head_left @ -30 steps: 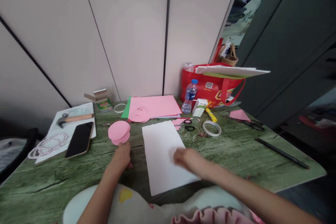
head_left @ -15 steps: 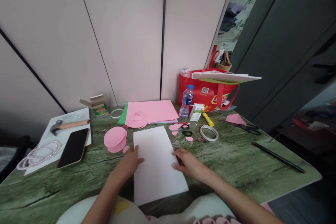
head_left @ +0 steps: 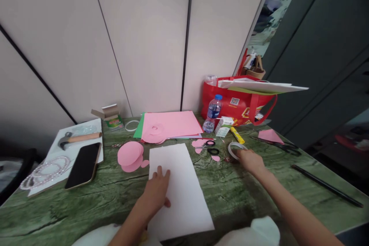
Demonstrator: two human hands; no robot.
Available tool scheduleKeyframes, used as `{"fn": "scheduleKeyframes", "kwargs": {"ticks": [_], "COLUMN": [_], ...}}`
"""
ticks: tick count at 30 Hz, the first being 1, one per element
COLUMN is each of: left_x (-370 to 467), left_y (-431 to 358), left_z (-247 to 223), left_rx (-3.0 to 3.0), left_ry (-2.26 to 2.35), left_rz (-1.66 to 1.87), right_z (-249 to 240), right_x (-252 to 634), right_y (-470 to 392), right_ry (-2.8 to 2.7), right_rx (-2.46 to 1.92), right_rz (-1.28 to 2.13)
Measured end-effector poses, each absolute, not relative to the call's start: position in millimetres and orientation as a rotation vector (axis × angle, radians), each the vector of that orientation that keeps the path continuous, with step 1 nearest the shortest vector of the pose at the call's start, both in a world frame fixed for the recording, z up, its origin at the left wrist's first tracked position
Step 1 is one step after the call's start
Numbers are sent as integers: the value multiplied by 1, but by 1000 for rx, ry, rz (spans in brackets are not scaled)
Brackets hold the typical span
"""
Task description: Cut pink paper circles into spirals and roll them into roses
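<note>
The paper sheet (head_left: 184, 196) lay in front of me on the tabletop (head_left: 100, 200), under my left fingers (head_left: 166, 178). My right fingers (head_left: 242, 155) were at a tape roll (head_left: 231, 151), right of the sheet. The paper circles (head_left: 130, 154) sat left of the sheet, with the phone (head_left: 83, 165) farther left. Behind the phone, the hammer (head_left: 86, 137) lay on a board (head_left: 57, 152). The bottle (head_left: 212, 113) stood before the bag (head_left: 242, 103).

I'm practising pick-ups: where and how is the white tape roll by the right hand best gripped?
Best pinch the tape roll by its rim, coming from the near right, where the right hand meets it. Its thin ring and open centre should let a fingertip go inside while the thumb presses the outer wall.
</note>
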State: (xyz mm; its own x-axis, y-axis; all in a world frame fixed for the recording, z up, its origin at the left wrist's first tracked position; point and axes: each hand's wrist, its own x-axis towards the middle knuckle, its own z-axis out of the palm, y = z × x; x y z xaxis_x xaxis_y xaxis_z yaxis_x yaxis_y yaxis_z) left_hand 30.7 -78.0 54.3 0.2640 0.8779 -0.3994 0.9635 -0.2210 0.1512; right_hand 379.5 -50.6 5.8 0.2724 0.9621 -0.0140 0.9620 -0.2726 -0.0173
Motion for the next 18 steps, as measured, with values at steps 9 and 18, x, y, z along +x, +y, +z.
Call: {"fn": "scheduleKeyframes", "kwargs": {"ticks": [9, 18], "left_x": [40, 20], "left_y": [-74, -49], "left_z": [49, 34], "left_rx": [2209, 2096], "left_ry": [1626, 1515], "left_rz": [-190, 787], "right_z": [7, 65], "right_x": [379, 296], "right_y": [-57, -55], "right_ry": [-1977, -2260], "right_rx": [-2563, -2020], "right_rz": [-50, 61]}}
